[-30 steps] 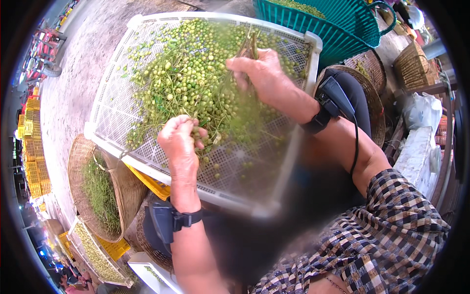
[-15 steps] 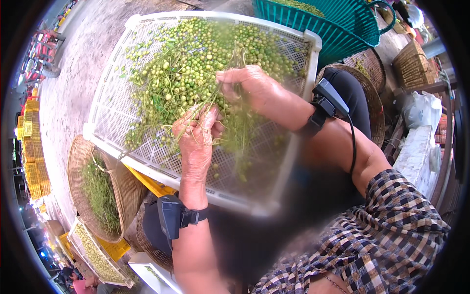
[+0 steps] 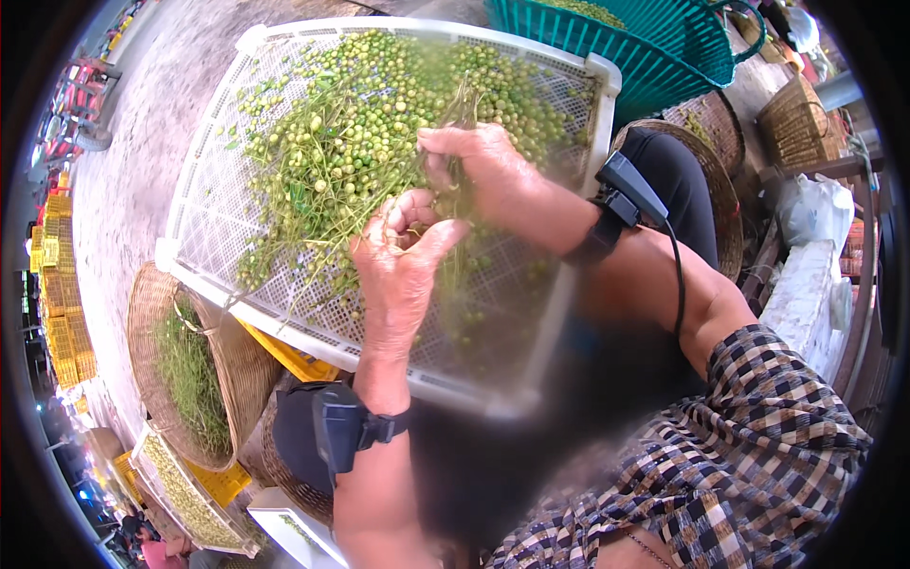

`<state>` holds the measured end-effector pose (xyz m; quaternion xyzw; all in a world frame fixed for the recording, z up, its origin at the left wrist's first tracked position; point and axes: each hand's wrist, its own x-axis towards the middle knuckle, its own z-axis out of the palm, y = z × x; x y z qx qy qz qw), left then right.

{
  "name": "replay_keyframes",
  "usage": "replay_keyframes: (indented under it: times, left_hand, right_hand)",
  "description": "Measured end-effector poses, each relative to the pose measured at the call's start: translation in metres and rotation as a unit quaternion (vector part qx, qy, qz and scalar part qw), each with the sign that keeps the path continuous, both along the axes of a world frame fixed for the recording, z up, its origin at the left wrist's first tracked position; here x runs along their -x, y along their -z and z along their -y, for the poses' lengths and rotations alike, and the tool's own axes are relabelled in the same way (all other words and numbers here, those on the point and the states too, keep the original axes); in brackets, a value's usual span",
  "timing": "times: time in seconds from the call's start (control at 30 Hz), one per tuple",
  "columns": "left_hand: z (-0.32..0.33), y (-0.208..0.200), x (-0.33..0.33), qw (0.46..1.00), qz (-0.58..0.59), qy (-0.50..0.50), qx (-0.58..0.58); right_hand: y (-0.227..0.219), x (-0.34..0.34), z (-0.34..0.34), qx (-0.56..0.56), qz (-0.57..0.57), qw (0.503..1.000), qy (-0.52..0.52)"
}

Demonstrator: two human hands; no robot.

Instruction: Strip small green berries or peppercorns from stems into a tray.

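A white perforated plastic tray lies tilted in front of me, heaped with small green round fruits on thin green stems. My left hand is over the tray's middle, fingers curled around a small bunch of stems. My right hand is just above and to the right of it, pinching the same stemmed bunch, which hangs between both hands. Black devices are strapped on both wrists, the right one with a cable.
A teal plastic basket with more green fruits stands at the top right. A woven basket holding bare green stems sits at the lower left, above another white tray of fruits. Woven baskets and white sacks are at the right. Yellow crates line the far left.
My left hand rose from the tray's lower part to meet the right hand. The right hand came down from the top with a stem bunch, and both now grip it.
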<state>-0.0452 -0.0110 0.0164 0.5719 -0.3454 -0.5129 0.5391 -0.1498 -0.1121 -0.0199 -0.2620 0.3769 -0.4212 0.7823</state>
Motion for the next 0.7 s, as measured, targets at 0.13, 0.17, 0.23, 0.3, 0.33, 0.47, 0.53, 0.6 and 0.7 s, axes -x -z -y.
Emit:
replay_keyframes:
  times: [0.13, 0.17, 0.23, 0.3, 0.33, 0.47, 0.53, 0.6, 0.7]
  left_hand:
    - [0.001, 0.015, -0.005, 0.998, 0.05, 0.021, 0.042]
    - [0.003, 0.02, -0.01, 0.997, 0.05, 0.019, 0.053]
    - [0.005, 0.016, -0.013, 0.989, 0.12, 0.045, 0.071]
    - [0.009, 0.007, -0.02, 0.988, 0.13, 0.061, 0.053]
    - [0.011, 0.005, -0.023, 0.986, 0.142, 0.077, 0.041]
    - [0.008, 0.015, -0.032, 0.977, 0.19, 0.056, 0.083]
    - [0.004, 0.016, -0.039, 0.959, 0.26, 0.048, 0.101]
    - [0.002, 0.011, -0.051, 0.954, 0.272, 0.057, 0.115]
    - [0.0, 0.014, -0.075, 0.954, 0.284, 0.035, 0.085]
  right_hand:
    - [-0.004, -0.004, -0.009, 0.08, -0.056, 0.995, -0.026]
    - [-0.004, -0.004, -0.009, 0.078, -0.056, 0.995, -0.028]
    - [-0.003, 0.002, -0.007, 0.175, -0.175, 0.967, -0.054]
    - [0.002, 0.001, 0.005, 0.209, -0.159, 0.963, -0.061]
    - [0.003, 0.0, 0.006, 0.248, -0.141, 0.956, -0.065]
    - [-0.002, 0.002, 0.003, 0.381, -0.227, 0.894, -0.064]
    - [-0.016, 0.001, 0.007, 0.266, -0.175, 0.947, -0.04]
    - [-0.015, 0.011, 0.019, 0.185, -0.065, 0.98, -0.031]
    - [-0.019, 0.042, 0.05, 0.117, -0.026, 0.991, -0.054]
